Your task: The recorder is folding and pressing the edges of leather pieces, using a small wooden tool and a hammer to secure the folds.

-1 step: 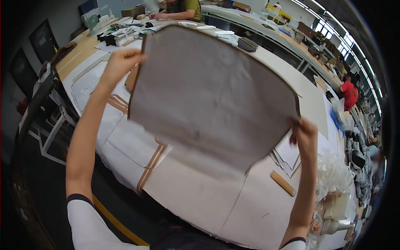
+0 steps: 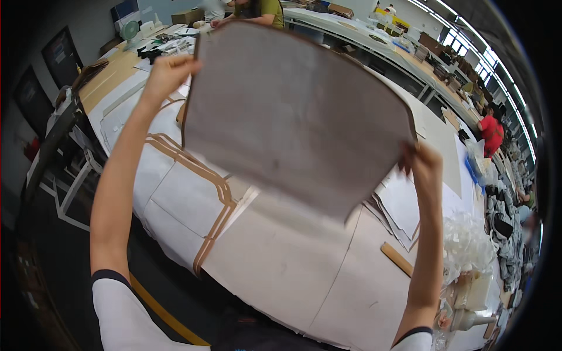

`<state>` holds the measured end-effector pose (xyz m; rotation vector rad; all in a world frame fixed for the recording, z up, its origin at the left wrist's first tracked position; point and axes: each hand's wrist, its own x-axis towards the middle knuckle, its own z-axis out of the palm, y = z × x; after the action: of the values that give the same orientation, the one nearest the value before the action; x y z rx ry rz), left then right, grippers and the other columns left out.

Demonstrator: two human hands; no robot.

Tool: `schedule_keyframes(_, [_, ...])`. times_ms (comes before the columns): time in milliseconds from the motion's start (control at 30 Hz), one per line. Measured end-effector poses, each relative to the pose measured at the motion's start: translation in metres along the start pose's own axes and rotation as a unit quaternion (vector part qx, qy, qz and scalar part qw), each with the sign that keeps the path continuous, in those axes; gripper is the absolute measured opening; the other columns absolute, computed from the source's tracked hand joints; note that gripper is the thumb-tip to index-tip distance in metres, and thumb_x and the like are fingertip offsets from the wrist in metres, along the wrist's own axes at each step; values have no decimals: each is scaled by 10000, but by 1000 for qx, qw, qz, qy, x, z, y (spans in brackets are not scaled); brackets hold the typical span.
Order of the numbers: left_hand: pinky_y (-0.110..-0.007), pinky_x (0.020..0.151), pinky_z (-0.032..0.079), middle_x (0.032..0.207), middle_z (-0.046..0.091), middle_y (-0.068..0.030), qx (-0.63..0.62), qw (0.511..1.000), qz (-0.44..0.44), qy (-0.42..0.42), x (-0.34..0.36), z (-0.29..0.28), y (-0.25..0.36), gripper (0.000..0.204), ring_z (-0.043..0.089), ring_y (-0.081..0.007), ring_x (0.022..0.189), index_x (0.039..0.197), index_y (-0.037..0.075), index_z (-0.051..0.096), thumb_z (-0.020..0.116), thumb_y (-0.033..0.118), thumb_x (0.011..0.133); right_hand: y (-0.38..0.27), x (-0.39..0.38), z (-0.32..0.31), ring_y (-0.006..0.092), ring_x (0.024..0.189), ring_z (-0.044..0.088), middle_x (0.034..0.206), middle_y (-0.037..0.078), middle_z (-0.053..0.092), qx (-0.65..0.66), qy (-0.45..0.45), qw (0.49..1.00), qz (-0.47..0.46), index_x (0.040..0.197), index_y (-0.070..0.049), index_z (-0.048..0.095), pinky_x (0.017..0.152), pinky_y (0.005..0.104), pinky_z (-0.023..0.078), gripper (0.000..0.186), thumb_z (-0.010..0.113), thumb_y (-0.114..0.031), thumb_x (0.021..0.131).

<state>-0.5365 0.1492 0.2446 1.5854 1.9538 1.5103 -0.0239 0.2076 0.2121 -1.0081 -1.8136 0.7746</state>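
A large brown-grey sheet (image 2: 293, 111), leather-like with a darker edge, hangs spread between my two raised hands above the worktable. My left hand (image 2: 171, 77) pinches its left edge near the upper corner. At its right corner my right hand (image 2: 422, 161) is closed on the edge, a little blurred. Below the sheet lie long tan strips (image 2: 216, 225), bent at an angle across the white table covering (image 2: 281, 269). The sheet hides part of the table behind it.
White papers (image 2: 395, 210) and a wooden block (image 2: 397, 259) lie at right, near clear plastic bags (image 2: 468, 245) and a white bottle (image 2: 468, 320). Cloth pieces (image 2: 175, 44) and a green fan (image 2: 130, 29) are at far left. People work beyond, one in red (image 2: 492, 133).
Both my hands have raised the sheet, shifting it slightly away and up. More of the tan strips and the white papers beneath now shows.
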Motion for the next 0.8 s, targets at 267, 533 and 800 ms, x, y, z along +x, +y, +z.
schedule_keyframes(267, [-390, 1126, 506, 1267, 738, -86, -361, 930, -5, 75, 108, -54, -117, 445, 707, -206, 1126, 1355, 51, 677, 473, 309, 1056, 42, 198, 150, 196, 1184, 683, 1291, 93, 736, 35, 36, 945, -324, 1271, -57, 762, 1012, 288, 518, 428, 606, 140, 924])
schedule_keyframes(533, [-294, 741, 552, 1180, 767, -61, -251, 941, -225, 39, 45, -1, -289, 413, 729, -135, 1022, 1369, 114, 688, 671, 137, 956, 144, 142, 248, 365, 1257, 659, 1372, 168, 677, -70, -75, 954, -280, 1215, 6, 735, 1066, 401, 529, 411, 589, 147, 858])
schedule_keyframes(800, [-324, 835, 590, 1177, 761, -121, -221, 939, -251, 81, 44, 37, -335, 450, 743, -195, 1040, 1432, 45, 628, 657, 52, 984, 157, 134, 238, 370, 1293, 623, 1454, 131, 630, -131, -118, 953, -245, 1282, -37, 712, 1054, 424, 523, 440, 595, 112, 886])
